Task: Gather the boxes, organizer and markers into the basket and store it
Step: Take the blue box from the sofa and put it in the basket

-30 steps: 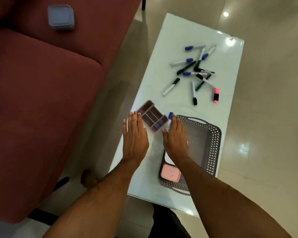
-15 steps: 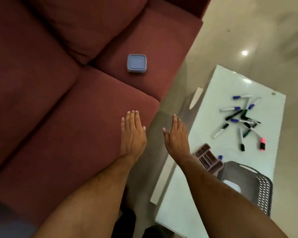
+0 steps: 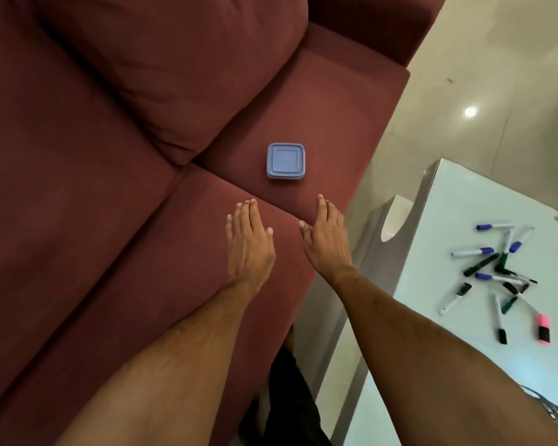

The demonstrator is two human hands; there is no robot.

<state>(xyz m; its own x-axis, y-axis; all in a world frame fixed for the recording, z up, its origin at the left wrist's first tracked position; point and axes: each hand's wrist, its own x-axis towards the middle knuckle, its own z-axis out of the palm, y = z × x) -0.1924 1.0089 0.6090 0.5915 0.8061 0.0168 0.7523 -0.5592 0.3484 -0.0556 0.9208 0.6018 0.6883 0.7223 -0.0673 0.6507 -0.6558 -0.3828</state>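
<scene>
Sofa seat (image 3: 116,252): blue box (image 3: 285,160) upper centre, beyond both grips. We judge right hand (image 3: 327,238) nearer than left hand (image 3: 250,239); both flat, empty.

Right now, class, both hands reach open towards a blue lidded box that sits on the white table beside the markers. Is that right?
Not quite. The head view shows the blue lidded box on the red sofa, not on the white table. The rest holds: the left hand and right hand reach towards it open, and the markers lie on the table.
</scene>
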